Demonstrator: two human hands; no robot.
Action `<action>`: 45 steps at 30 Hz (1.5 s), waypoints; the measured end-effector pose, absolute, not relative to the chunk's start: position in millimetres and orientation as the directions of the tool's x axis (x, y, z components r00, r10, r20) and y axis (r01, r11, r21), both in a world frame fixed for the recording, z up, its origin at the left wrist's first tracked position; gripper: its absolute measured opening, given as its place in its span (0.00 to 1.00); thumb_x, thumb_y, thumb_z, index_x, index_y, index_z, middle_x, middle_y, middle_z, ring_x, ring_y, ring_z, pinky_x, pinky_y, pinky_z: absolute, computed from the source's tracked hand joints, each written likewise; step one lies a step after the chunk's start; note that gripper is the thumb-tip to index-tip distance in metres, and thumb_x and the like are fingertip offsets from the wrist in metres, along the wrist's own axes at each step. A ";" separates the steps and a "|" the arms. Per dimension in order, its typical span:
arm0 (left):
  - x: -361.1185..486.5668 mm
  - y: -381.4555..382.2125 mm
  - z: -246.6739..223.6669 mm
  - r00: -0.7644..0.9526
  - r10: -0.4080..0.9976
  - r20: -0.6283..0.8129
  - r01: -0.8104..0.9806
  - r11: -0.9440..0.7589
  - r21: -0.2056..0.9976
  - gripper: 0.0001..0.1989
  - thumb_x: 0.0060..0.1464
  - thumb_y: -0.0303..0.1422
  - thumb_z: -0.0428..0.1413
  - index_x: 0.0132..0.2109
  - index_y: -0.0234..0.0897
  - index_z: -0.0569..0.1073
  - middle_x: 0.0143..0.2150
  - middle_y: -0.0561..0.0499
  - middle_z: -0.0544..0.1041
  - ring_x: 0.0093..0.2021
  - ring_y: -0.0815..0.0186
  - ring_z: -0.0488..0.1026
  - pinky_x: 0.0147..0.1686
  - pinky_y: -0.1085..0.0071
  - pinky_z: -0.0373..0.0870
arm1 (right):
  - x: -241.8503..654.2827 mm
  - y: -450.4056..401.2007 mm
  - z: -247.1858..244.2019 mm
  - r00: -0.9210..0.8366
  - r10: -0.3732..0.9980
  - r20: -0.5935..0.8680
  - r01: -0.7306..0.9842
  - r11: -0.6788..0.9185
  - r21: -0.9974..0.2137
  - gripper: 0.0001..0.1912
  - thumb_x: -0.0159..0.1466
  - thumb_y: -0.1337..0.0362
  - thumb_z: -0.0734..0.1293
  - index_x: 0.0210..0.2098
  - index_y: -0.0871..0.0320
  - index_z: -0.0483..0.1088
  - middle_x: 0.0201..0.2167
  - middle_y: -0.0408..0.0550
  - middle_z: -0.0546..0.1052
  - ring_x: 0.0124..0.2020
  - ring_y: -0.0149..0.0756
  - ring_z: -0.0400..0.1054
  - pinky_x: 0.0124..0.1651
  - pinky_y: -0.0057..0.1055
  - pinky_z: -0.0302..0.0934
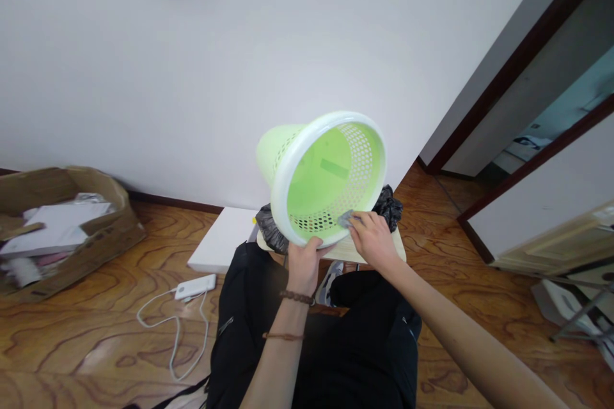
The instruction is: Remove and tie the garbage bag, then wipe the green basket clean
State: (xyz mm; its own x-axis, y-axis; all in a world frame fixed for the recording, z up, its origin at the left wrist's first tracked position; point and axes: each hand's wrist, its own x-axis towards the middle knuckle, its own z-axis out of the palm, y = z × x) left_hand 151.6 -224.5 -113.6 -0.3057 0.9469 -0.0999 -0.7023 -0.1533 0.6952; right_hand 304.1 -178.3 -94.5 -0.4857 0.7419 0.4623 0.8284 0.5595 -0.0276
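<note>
A light green basket [329, 120] with a white rim and rows of holes is tilted so that its mouth faces me. My left hand [305, 263] grips the lower rim, thumb at the edge. In my right hand [374, 238] is a small grey cloth [345, 218], pinched by the fingers and touching the inside wall near the lower right rim. Black plastic bags [271, 229] lie on a pale stool [399, 245] below and behind the basket.
A cardboard box [115, 230] holding papers stands on the floor at the left. Beside the stool lie a white flat box [221, 239] and a white power strip [195, 287] with a cable. The wall rises behind; a doorway is at the right.
</note>
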 end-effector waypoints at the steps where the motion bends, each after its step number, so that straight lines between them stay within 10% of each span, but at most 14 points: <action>1: 151.6 -224.5 -113.6 -0.313 0.944 -0.101 -0.700 -0.157 0.696 0.32 0.41 0.21 0.55 0.56 0.40 0.62 0.54 0.44 0.70 0.51 0.54 0.69 0.45 0.53 0.70 | 309.9 -171.8 -90.7 -0.461 0.745 0.482 0.849 0.529 -0.006 0.14 0.64 0.66 0.58 0.47 0.57 0.69 0.48 0.51 0.69 0.49 0.44 0.57 0.50 0.42 0.52; 39: 155.6 -225.8 -117.9 -0.298 0.953 -0.050 -0.726 -0.193 0.660 0.31 0.42 0.23 0.55 0.56 0.39 0.63 0.51 0.44 0.72 0.49 0.56 0.71 0.46 0.56 0.70 | 275.3 -207.0 -99.3 -0.459 0.753 0.472 0.787 0.591 -0.177 0.15 0.65 0.65 0.56 0.48 0.55 0.68 0.46 0.51 0.69 0.46 0.42 0.59 0.48 0.40 0.56; 45: 155.4 -225.7 -116.8 -0.341 0.937 -0.080 -0.716 -0.204 0.667 0.32 0.42 0.21 0.55 0.56 0.41 0.63 0.54 0.45 0.70 0.52 0.55 0.68 0.46 0.54 0.70 | 298.6 -183.6 -91.7 -0.385 0.786 0.483 0.882 0.467 -0.057 0.14 0.63 0.67 0.58 0.47 0.56 0.69 0.48 0.51 0.69 0.48 0.46 0.57 0.47 0.43 0.54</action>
State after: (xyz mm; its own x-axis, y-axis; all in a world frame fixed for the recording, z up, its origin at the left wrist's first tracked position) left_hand 155.4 -225.7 -116.8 -0.3412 0.9366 -0.0798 -0.7162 -0.2041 0.6673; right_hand 298.6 -183.6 -91.7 -0.3849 0.7862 0.4834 0.8823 0.4671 -0.0571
